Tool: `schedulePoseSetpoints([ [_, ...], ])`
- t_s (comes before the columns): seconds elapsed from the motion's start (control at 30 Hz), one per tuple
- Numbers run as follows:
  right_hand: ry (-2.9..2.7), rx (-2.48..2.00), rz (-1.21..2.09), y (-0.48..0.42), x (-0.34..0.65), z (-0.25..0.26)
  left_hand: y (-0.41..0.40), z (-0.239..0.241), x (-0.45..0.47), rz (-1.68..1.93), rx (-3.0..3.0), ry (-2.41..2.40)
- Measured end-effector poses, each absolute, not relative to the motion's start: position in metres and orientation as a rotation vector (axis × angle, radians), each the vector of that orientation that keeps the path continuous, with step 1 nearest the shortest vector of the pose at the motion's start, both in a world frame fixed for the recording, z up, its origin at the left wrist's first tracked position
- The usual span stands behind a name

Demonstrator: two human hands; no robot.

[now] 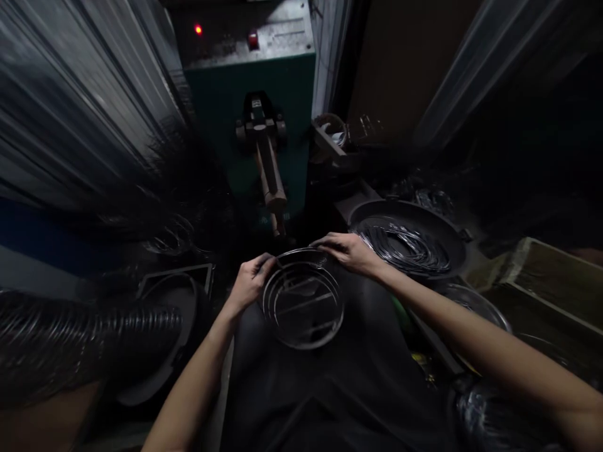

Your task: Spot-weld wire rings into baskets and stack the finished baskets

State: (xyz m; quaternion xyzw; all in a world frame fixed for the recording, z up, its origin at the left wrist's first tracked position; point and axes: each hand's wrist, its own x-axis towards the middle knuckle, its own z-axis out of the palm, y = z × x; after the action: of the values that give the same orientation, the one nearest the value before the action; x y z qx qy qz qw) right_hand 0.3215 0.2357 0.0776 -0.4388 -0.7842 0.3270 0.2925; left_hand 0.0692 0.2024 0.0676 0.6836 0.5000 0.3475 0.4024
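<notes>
A round frame of metal wire rings (304,346) with straight cross bars hangs tilted over my lap. My left hand (249,280) pinches its far rim on the left side. On the right, my right hand (347,250) grips the same rim, thumb and fingers pressed together. Just beyond the rim are the lower copper-coloured electrode (278,225) and the upper arm (271,172) of a green machine (211,103). Whether the rim touches the electrode I cannot tell.
A dark round pan (455,242) at the right carries a pile of wire rings (409,248). Below it stands another round container (494,311). A large coil of wire rings (89,333) lies at the left, beside a dark round pan (176,295). A red lamp (198,29) glows on the machine.
</notes>
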Motion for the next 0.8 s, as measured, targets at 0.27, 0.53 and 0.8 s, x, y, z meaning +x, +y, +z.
schedulePoseSetpoints([
  [0.27, -2.125, -1.197, 1.078, 0.243, 0.308, 0.069, 0.221, 0.034, 0.055, 0.832, 1.588, 1.315],
  [0.53, -2.368, -1.451, 0.753, 0.242, 0.299, 0.029, 0.22, 0.005, 0.059, 0.569, 2.095, 1.552],
  [0.8, -2.905, -1.544, 0.086, 0.227, 0.292, 0.002, 0.219, 0.002, 0.068, -0.112, 2.502, 1.616],
])
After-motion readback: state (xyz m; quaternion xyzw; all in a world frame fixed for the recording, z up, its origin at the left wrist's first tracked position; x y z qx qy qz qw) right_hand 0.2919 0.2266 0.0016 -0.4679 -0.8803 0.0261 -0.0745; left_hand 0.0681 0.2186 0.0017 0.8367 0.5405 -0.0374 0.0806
